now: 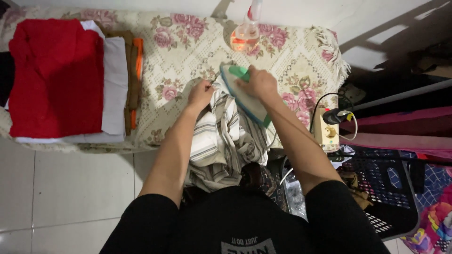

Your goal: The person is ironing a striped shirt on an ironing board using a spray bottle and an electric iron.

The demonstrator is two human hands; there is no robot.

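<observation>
**Iron on striped garment, floral-covered surface**

The right hand point(258, 83) is closed over the handle of a white and green clothes iron point(245, 96), fingers wrapped round it. The iron rests on a grey and white striped cloth garment point(221, 141), its tip pointing to the far side. The left hand point(201, 93) lies just left of the iron, thumb and fingertips pinching the far edge of the garment. The garment lies at the near edge of the surface, and its bulk hangs over that edge toward the person.

The surface is covered with a cream floral cloth with pink roses point(188, 47), fringed at its right end. At the far edge, beyond the iron, stands a clear plastic spray bottle with orange liquid point(246, 33). On the left end sits a stack of folded clothes point(70, 80): red on top, then white, brown and orange.

Right of the surface, a beige power strip point(326, 129) carries a black plug and cable. Near it stands a black plastic laundry basket point(391, 188). The floor is of white tiles point(56, 188).
</observation>
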